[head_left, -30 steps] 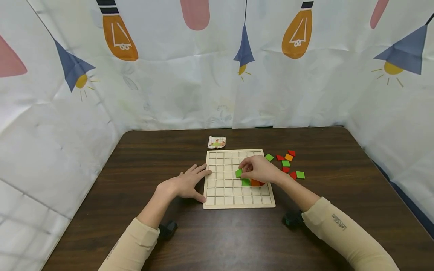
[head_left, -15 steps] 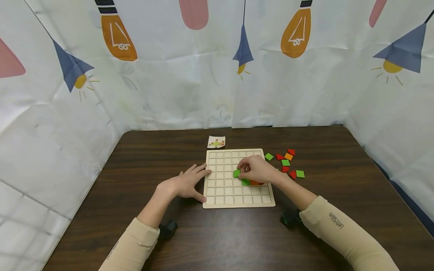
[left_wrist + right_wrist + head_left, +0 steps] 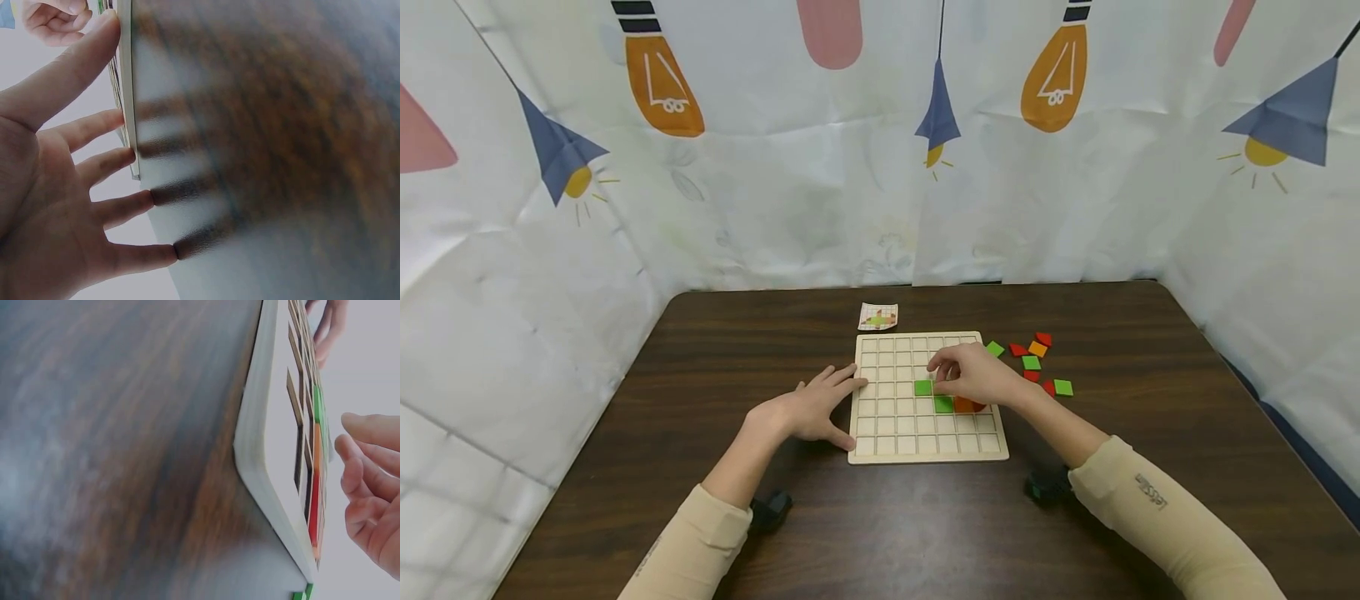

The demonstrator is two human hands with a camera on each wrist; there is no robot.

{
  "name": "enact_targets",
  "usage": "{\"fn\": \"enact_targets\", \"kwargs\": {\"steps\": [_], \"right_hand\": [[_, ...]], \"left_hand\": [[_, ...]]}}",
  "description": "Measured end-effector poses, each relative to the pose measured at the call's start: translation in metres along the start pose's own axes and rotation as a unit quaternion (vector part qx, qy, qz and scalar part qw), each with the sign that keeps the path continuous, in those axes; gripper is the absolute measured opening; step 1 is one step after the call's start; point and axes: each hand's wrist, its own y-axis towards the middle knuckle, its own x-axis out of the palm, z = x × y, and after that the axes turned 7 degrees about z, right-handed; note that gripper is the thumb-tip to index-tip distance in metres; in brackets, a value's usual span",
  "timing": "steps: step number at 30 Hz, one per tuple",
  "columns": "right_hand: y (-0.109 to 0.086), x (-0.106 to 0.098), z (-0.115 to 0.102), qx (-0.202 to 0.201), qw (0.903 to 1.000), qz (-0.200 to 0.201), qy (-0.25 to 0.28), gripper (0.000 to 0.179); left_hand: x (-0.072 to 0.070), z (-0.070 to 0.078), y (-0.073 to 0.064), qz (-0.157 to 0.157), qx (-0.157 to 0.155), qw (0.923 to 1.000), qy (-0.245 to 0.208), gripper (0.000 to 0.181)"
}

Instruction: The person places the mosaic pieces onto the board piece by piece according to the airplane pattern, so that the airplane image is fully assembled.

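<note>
A pale wooden grid board [image 3: 887, 446] lies on the dark table. My left hand [image 3: 811, 408] is spread at its left side, thumb and fingertips at the edge; the left wrist view shows the thumb [image 3: 69, 75] against the rim. One green square tile [image 3: 922, 387] sits in a cell near the middle, and a second green tile [image 3: 943, 404] lies one row nearer. Beside that one are an orange tile [image 3: 964, 405] and a red tile [image 3: 314, 503]. Over the tiles hovers my right hand [image 3: 976, 375], fingers loosely bent, thumb and forefinger apart with nothing between them.
Right of the board lie several loose tiles, among them a green one [image 3: 1063, 387], an orange one [image 3: 1038, 349] and a red one [image 3: 1043, 339]. A small card [image 3: 878, 317] with a coloured grid pattern lies behind the board. A printed curtain [image 3: 865, 192] hangs beyond the table.
My right hand carried the green tile slightly left, set it in a cell and let it go; its fingers are now just right of it. The left hand has stayed in place.
</note>
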Motion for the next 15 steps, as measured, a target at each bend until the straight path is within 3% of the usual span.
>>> {"fn": "enact_targets", "kwargs": {"steps": [15], "right_hand": [[-0.012,-0.02,0.019,0.013,0.9993,0.034,-0.005,0.021]], "left_hand": [[0.002,-0.001,-0.001,0.006,-0.002,1.0,-0.004,0.097]]}}
